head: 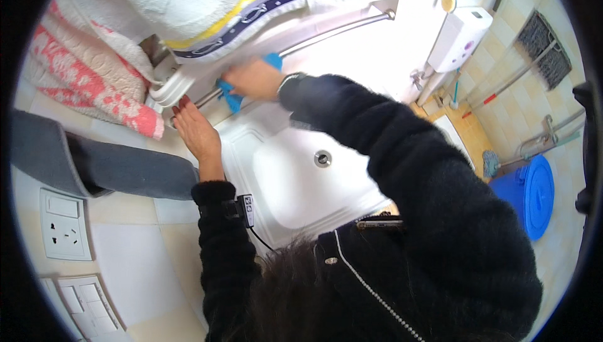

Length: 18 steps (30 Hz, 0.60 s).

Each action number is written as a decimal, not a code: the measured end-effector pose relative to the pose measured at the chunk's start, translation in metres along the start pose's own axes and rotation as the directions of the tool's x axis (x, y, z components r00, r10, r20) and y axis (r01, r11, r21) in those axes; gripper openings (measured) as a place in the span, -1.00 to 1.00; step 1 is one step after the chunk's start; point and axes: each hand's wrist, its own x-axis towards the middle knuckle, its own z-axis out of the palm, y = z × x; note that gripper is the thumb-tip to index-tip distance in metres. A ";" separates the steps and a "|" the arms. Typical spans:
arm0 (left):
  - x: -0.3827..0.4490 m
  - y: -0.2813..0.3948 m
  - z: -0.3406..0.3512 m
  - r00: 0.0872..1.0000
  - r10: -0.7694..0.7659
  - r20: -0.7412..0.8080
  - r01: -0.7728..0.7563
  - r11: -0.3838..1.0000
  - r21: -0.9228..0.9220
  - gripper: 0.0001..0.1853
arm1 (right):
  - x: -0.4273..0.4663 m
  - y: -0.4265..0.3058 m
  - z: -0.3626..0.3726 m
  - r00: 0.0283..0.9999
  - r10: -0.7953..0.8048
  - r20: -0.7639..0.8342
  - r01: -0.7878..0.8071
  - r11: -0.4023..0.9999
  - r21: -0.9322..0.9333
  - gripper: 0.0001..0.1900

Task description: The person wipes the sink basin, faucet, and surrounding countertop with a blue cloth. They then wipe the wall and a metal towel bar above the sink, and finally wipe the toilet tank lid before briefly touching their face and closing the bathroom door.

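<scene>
My right hand (254, 78), slightly blurred, is closed on a blue cloth (231, 99) against a metal rail (334, 32) that runs along the wall behind the white washbasin (287, 179). Parts of the cloth stick out on both sides of the hand. My left hand (195, 131) holds nothing; its fingers are extended near the rail's left end, just below a white fixture (172, 88). The basin's metal drain (322, 158) shows below my right forearm.
A white towel (207, 7) with a yellow and navy border hangs above the rail. Pink-and-white towels (94, 69) hang at the left, over a grey padded strip (132, 167). Wall sockets (65, 224) are lower left. A lidded blue bucket (537, 196) and mops (491, 163) stand right.
</scene>
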 end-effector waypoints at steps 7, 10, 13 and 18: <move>-0.001 0.001 0.002 0.999 -0.021 0.047 0.021 1.000 -0.007 -0.31 | -0.131 0.136 -0.088 0.977 0.209 -0.042 -0.213 0.944 -0.253 -0.58; -0.001 0.002 -0.003 0.995 -0.028 0.092 0.027 1.000 0.005 -0.25 | -0.169 0.176 -0.127 0.967 0.249 -0.060 -0.254 0.895 -0.366 -0.59; -0.001 0.004 -0.010 0.997 0.004 0.082 -0.004 1.000 0.007 -0.21 | -0.180 0.197 -0.139 0.972 0.230 -0.046 -0.231 0.904 -0.361 -0.62; 0.002 0.009 -0.016 0.991 -0.008 0.135 0.001 0.999 0.046 -0.07 | -0.181 0.201 -0.122 0.962 0.240 -0.131 -0.272 0.891 -0.363 -0.64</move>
